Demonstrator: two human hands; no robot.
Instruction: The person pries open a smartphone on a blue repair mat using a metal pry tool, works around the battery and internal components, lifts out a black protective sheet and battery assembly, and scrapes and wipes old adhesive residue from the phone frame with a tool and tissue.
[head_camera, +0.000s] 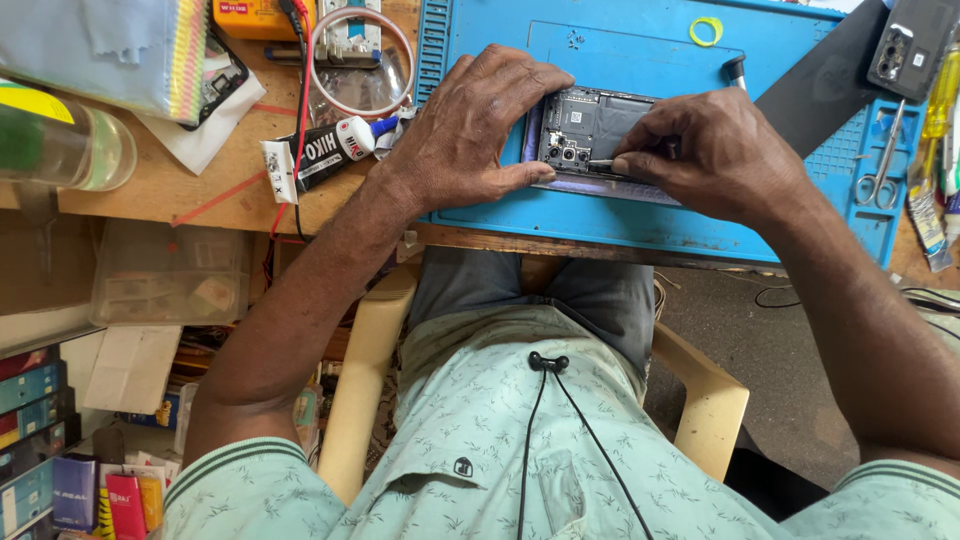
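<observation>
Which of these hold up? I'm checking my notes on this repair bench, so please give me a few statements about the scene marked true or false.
1. The left hand steadies the opened phone on the blue mat. True.
2. The right hand is empty. False: its fingers pinch a thin metal tool at the phone's edge.
3. The scissors lie on the mat's right side. True.
4. The glue tube lies on the blue mat. False: it lies on the bare wooden benchtop left of the mat.
5. A yellow-green ring lies near the mat's top edge. True.
</observation>
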